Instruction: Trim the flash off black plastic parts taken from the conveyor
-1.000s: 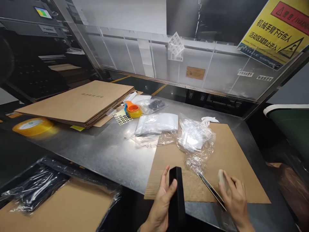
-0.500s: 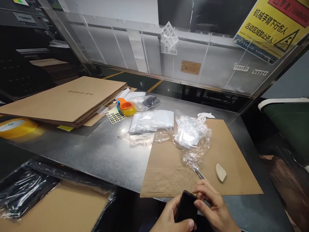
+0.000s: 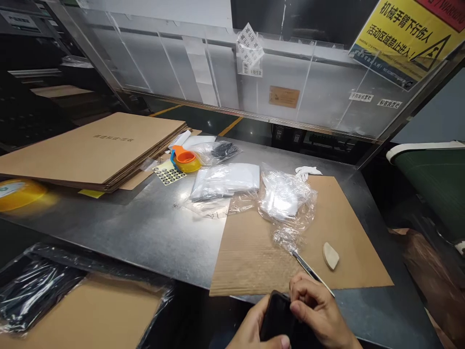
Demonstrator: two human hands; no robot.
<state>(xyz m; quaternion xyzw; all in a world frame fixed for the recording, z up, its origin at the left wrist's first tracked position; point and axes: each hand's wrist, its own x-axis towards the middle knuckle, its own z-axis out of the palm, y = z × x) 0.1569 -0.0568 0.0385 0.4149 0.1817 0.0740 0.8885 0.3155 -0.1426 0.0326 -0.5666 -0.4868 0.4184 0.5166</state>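
A black phone-like device (image 3: 276, 317) with rounded corners lies in my left hand (image 3: 250, 327), whose fingers and thumb wrap its left side. My right hand (image 3: 317, 308) is closed at the device's upper right edge, thumb and fingers pinched together; what is between them is hidden. Just beyond my right hand, a slim knife or pen-like tool (image 3: 308, 266) rests on the flat cardboard sheet (image 3: 250, 261). A beige wedge-shaped block (image 3: 331, 256) sits on the same sheet to the right. Crumpled clear plastic bags (image 3: 286, 196) with white contents lie farther back.
White packets in clear film (image 3: 225, 180), an orange tape dispenser (image 3: 186, 159), and a sticker sheet (image 3: 169, 172) lie on the metal table (image 3: 152, 232). Stacked cardboard (image 3: 94, 150) and yellow tape (image 3: 22, 196) are left. A clear panel (image 3: 145, 63) stands behind. White gloves (image 3: 307, 172) lie right.
The view has shifted slightly. My right hand has drawn in closer over the device's upper right edge, and more of the slim tool shows beyond it. The device stays in my left hand.
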